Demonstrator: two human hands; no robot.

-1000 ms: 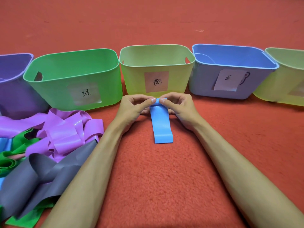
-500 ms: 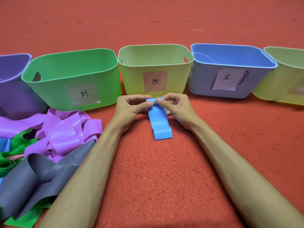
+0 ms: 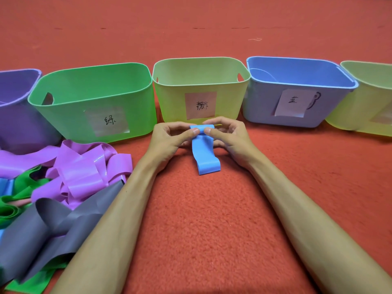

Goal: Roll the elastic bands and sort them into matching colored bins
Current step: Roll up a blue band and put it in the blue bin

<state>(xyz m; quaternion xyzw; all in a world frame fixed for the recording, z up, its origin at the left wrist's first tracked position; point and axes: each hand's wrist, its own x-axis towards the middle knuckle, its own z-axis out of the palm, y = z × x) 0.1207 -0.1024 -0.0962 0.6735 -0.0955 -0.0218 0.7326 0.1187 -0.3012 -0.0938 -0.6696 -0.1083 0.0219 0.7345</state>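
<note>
Left hand [image 3: 169, 139] and right hand [image 3: 230, 136]: fingers pinch the rolled far end of the blue band [image 3: 204, 153]. Band lies at 6 o'clock of the centre yellow-green bin [image 3: 174, 102]; blue bin [image 3: 261, 102] at 2 o'clock.

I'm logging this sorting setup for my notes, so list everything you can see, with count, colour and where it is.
purple bin: one, purple, far left, cut off
green bin: one, green, second from left
centre bin: one, yellow-green, middle of row
blue bin: one, blue, right of centre
right bin: one, yellow-green, far right, cut off
blue band: one, blue, before the centre bin, far end rolled
purple bands: several, purple, left pile
grey bands: count unclear, grey, pile's near side
green bands: count unclear, green, under pile
carpet: one, red, beneath everything
left hand, right hand: two hands, bare, pinching the blue band's rolled end
</note>
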